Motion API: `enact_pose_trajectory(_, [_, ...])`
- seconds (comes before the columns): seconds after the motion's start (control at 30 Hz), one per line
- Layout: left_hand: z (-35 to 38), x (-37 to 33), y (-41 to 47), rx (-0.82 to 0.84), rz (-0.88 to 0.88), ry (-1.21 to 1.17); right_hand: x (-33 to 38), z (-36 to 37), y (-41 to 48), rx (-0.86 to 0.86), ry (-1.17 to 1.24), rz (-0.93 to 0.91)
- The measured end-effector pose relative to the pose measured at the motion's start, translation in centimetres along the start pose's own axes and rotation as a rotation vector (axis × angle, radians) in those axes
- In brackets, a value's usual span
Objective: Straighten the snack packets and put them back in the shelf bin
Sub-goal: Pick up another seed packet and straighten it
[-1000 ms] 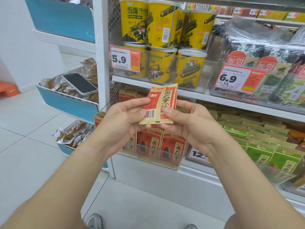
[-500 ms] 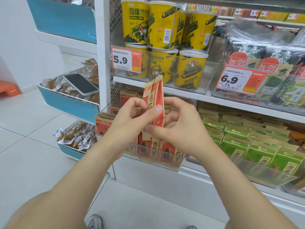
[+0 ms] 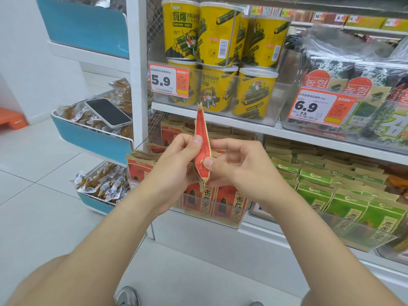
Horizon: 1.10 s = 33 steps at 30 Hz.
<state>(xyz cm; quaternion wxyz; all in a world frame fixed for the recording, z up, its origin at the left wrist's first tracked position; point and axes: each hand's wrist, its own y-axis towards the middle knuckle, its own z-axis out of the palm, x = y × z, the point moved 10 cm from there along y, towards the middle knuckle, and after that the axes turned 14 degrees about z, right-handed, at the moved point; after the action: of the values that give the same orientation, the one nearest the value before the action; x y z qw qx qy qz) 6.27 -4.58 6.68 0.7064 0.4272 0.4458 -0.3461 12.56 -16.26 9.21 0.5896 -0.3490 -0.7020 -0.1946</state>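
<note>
Here left hand [image 3: 174, 165] and right hand [image 3: 241, 165] pinch one red packet [image 3: 201, 131] — upright.

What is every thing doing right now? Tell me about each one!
Held red packets: upright, edge-on, above the bin.
Left hand: grips the packets, thumb on top.
Right hand: pinches their lower part.
Clear bin: holds more red packets, standing.
Phone: lying flat on bagged snacks, screen dark.
Yellow tubs: stacked, lids on.
</note>
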Motion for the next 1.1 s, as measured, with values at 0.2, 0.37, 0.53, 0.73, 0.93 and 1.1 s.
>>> enact_pose_trajectory(0.2, [-0.2,0.4,0.1,-0.023,-0.014,0.004,0.4,0.1,-0.5,0.041,-0.075,-0.033])
enact_pose_trajectory(0.37, [-0.4,0.9,0.1,-0.051,-0.035,0.009,0.1,0.4,-0.2,0.068,-0.101,-0.029])
enact_pose_trajectory(0.53, [-0.3,1.6,0.0,-0.061,-0.087,-0.041,0.3,0.8,-0.2,0.059,-0.108,-0.064])
enact_pose_trajectory(0.73, [-0.4,0.6,0.5,0.001,-0.030,-0.061,1.0,-0.1,-0.3,-0.003,-0.078,-0.132])
enact_pose_trajectory(0.93, [-0.4,0.0,0.1,0.149,0.005,0.153,1.0,-1.5,0.1,-0.109,-0.068,-0.180])
enact_pose_trajectory(1.1, [0.0,-0.5,0.2,0.210,0.063,0.203,1.2,-1.7,0.2,-0.120,-0.028,-0.218])
